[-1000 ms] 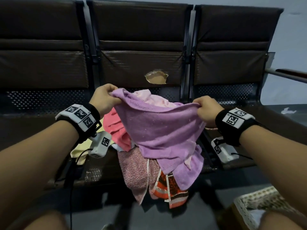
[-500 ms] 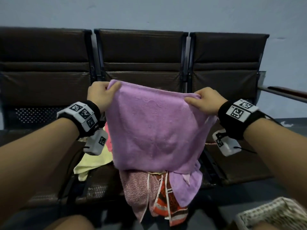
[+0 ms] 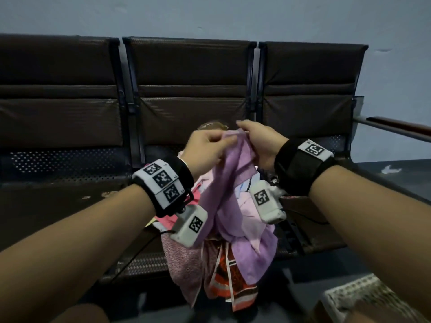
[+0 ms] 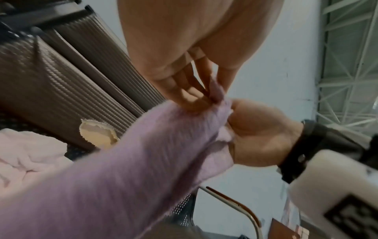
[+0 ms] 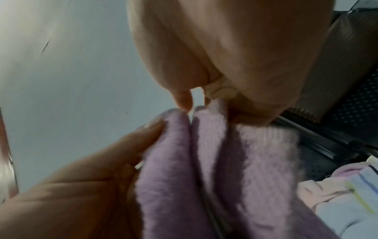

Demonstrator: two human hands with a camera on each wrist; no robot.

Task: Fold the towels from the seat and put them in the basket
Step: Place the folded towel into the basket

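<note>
Lilac terry fills the space between my hands: the towel (image 3: 229,173) hangs doubled from its top edge, with my left hand (image 3: 205,151) and right hand (image 3: 258,145) almost touching above it. Both are pinching cloth. The left wrist view shows the left fingers (image 4: 190,90) nipping one corner against the thumb, and the right wrist view shows the right thumb and fingers clamped on the other corner, the two layers side by side.

I judge this to be the first fold, corners meeting. To do it well I should line the two corners up exactly, pass both into one hand, then run the free hand down the hanging edges so they sit flush before halving again. The grip should be light but sure; terry is floppy and a loose layer will slide.

Below my hands the pile (image 3: 233,264) of other towels spills over the front of the seat (image 3: 310,234), and the lilac one's lower end brushes it, so I'd lift clear before folding on. The basket (image 3: 363,297) sits low, beyond my right forearm.
</note>
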